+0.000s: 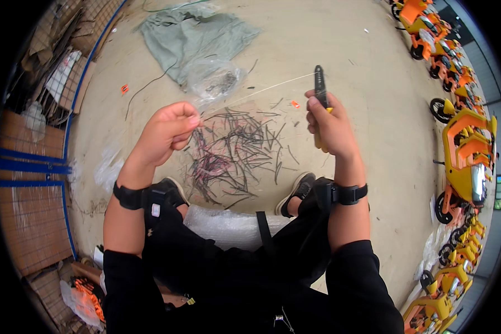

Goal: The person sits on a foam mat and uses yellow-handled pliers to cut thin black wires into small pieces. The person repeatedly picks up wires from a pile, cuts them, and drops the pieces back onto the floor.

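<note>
My right hand [331, 122] is closed round a hand tool with a long black head [319, 82] and yellow handles, held upright. My left hand [172, 128] is pinched on the end of a thin pale wire [278, 86], which stretches taut up to the top of the tool's head. Below both hands, many short dark strips [245, 153] lie scattered on the concrete floor, with some thin pink and red pieces [211, 166] among them. Just beyond, a clear plastic bag [217, 80] holds small dark pieces too unclear to name.
A grey-green sack [178, 36] lies ahead. Blue-framed mesh cages [33, 222] with cardboard line the left. Rows of yellow and orange small scooters [462, 153] stand along the right. Bubble wrap [231, 228] lies between my feet. Small orange pieces [124, 89] dot the floor.
</note>
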